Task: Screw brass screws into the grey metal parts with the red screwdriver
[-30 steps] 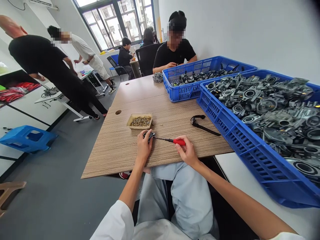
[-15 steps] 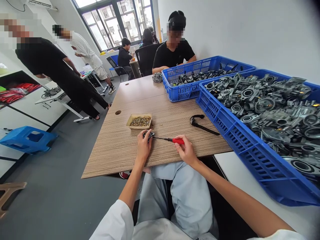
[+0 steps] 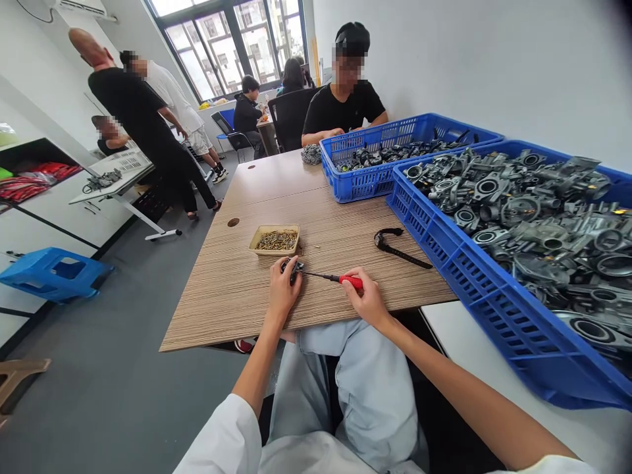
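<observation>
My left hand (image 3: 283, 289) is closed around a small dark metal part (image 3: 295, 268), probably of the carburetor kind seen in the crate, and steadies it on the table. In my right hand (image 3: 366, 297) is a screwdriver (image 3: 351, 282) with a red handle, gripped between thumb and fingers. Its dark shaft lies nearly level and points left, with the tip at the part; whether it sits in a screw I cannot tell. Just beyond my left hand stands a cream tray (image 3: 274, 252) full of small brass-coloured pieces.
A black wristwatch (image 3: 395, 249) lies right of the screwdriver on the wood-grain table (image 3: 212, 303). Two blue crates, a near one (image 3: 474, 316) and a far one (image 3: 355, 187), hold metal parts along the right. A co-worker (image 3: 345, 108) sits across the table; other people are behind.
My hands, the part and the screwdriver stay almost in place. In the background, the standing person in black has shifted right, and a seated person now shows behind them.
</observation>
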Available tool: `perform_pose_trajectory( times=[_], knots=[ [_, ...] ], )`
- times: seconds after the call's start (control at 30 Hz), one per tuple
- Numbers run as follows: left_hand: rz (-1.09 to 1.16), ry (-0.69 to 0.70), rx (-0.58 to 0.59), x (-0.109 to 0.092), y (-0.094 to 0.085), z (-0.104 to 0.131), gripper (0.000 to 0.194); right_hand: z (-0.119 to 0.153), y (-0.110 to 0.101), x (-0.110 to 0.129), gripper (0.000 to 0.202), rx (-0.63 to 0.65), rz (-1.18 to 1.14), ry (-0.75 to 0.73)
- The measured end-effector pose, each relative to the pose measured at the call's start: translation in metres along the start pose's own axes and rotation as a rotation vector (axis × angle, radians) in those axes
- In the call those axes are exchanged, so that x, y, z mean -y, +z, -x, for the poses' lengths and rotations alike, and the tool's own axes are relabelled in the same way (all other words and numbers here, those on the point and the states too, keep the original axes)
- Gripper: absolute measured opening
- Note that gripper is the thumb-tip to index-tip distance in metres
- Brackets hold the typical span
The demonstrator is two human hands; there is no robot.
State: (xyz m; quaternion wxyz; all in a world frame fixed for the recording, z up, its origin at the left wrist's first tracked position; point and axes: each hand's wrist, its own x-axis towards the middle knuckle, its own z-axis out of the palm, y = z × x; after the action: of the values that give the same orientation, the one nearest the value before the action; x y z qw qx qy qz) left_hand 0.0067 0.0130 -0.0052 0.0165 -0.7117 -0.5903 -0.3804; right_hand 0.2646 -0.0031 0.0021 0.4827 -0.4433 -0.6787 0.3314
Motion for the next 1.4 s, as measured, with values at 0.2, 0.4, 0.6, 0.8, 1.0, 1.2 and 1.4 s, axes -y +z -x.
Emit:
perform_pose_trajectory(
  times=[0.2, 0.4, 0.6, 0.8, 1.0, 1.2, 1.4],
  knots=[
    [0.002, 0.001, -0.028, -0.0007, 0.0003, 0.0003, 0.046, -0.0025, 0.001, -0.0007, 0.022, 0.027, -0.017, 0.076],
    [0.005, -0.023, -0.04, -0.0007, 0.0002, 0.0003, 0.047, 0.0003, 0.0015, 0.0045, 0.027, 0.063, -0.087, 0.0],
    [0.006, -0.028, -0.043, -0.0005, 0.0002, 0.0006, 0.047, 0.0, 0.0007, 0.003, 0.02, 0.072, -0.048, -0.005],
    [0.01, -0.037, -0.049, -0.0005, -0.0002, 0.0004, 0.047, -0.0015, 0.0004, 0.0015, 0.022, 0.105, -0.003, 0.083],
    [-0.005, -0.04, -0.044, -0.0017, -0.0015, 0.0006, 0.047, -0.0024, 0.0012, 0.0029, 0.024, 0.099, -0.015, 0.12],
    [0.005, -0.04, -0.047, -0.0011, -0.0008, 0.0006, 0.047, -0.0017, 0.0005, 0.0042, 0.029, 0.068, -0.015, 0.006],
    [0.005, -0.043, -0.052, 0.0, 0.0, 0.0008, 0.047, -0.0015, 0.0006, 0.002, 0.021, 0.092, -0.061, 0.004]
  ],
)
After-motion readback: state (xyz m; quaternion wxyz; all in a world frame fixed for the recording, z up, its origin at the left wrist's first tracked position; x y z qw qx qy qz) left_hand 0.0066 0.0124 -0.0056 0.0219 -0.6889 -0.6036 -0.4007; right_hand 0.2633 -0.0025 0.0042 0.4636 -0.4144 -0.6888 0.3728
